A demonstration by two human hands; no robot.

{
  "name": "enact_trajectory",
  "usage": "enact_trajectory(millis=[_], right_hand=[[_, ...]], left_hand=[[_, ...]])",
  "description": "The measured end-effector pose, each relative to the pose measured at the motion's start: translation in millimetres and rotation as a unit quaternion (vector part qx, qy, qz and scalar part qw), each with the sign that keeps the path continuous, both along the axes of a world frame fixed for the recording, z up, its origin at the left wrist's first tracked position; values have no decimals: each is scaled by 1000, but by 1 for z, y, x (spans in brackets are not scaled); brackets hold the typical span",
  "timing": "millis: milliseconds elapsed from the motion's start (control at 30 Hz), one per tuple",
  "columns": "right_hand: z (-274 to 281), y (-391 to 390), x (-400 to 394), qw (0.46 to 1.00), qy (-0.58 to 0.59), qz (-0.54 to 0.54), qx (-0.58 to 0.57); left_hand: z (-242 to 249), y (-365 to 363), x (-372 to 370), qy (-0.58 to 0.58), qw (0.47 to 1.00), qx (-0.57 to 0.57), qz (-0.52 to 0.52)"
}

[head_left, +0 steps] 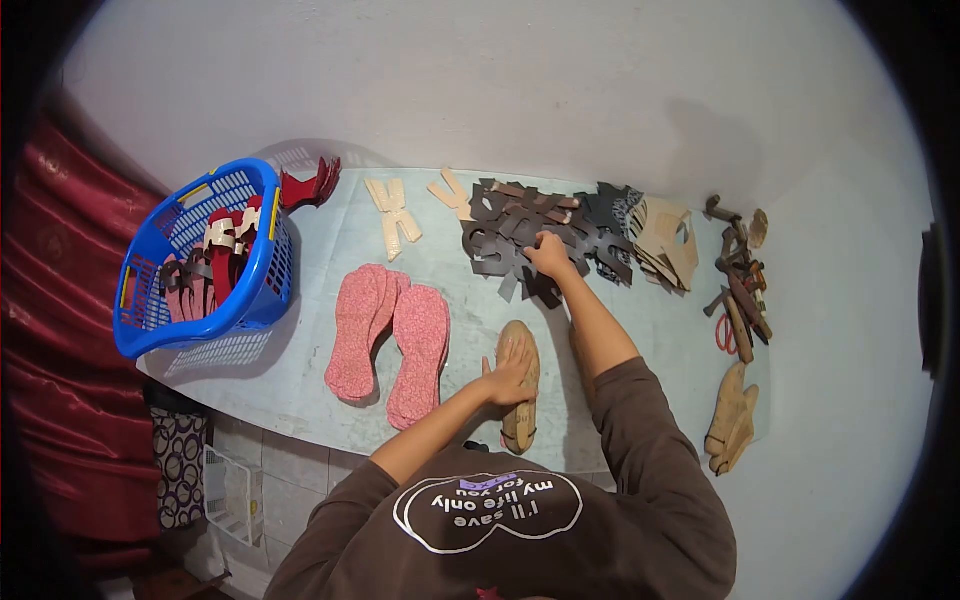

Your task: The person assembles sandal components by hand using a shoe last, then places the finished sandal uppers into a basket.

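Note:
My left hand (510,372) lies with fingers spread over a tan shoe last (520,425) near the table's front edge. Farther back, my right hand (549,256) has its fingers closed at the edge of a heap of dark cut strap pieces (490,245), pinching a dark strap piece (515,266); the fingertips are partly hidden. Left of the last lie two stacks of pink patterned insoles (421,345) (360,330). Cream strap pieces (395,215) lie behind the insoles, left of the dark heap.
A blue basket (265,250) with finished sandals (225,245) stands at the left. Red strap pieces (312,185) lie behind it. To the right are tan sheets (665,240), a hammer and other hand tools (740,285), red-handled scissors (725,334) and two more lasts (731,420). Walls bound the table.

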State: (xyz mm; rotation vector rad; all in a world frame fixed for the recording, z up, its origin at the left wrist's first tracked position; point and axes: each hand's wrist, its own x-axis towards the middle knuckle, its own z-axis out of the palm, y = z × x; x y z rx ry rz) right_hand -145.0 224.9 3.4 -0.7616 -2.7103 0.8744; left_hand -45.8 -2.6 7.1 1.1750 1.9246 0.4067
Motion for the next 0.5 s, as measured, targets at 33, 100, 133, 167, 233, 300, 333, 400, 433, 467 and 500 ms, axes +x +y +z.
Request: enact_trajectory(millis=[33, 100, 133, 167, 233, 300, 333, 400, 433, 467, 500], right_hand=[[-6, 0, -7, 1000, 0, 7, -2], [-13, -4, -17, 991, -57, -107, 53], [-13, -6, -21, 986, -72, -148, 10], [-13, -7, -25, 987, -71, -142, 9], [-3, -12, -25, 977, -127, -171, -12], [-6, -14, -31, 973, -124, -193, -5], [-15, -9, -36, 974, -134, -182, 1], [-24, 2, -38, 974, -146, -173, 6], [-23, 7, -36, 981, -107, -159, -30], [-23, 10, -34, 985, -66, -145, -65], [-17, 10, -28, 985, -66, -149, -64]], left_hand=[[-1, 0, 0, 0, 1000, -2, 7], [1, 0, -2, 5, 1000, -6, -8], [7, -1, -2, 0, 1000, -11, -8], [8, 0, -3, 0, 1000, -13, -2], [8, 1, -1, -7, 1000, -12, -1], [8, 1, -3, -5, 1000, -15, -4], [7, 1, -4, -19, 1000, -10, -5], [6, 2, -5, -35, 999, -7, -10], [6, 2, -6, -30, 999, -9, -11], [6, 3, -6, -23, 1000, -10, -12], [5, 3, -5, -23, 1000, -9, -15]])
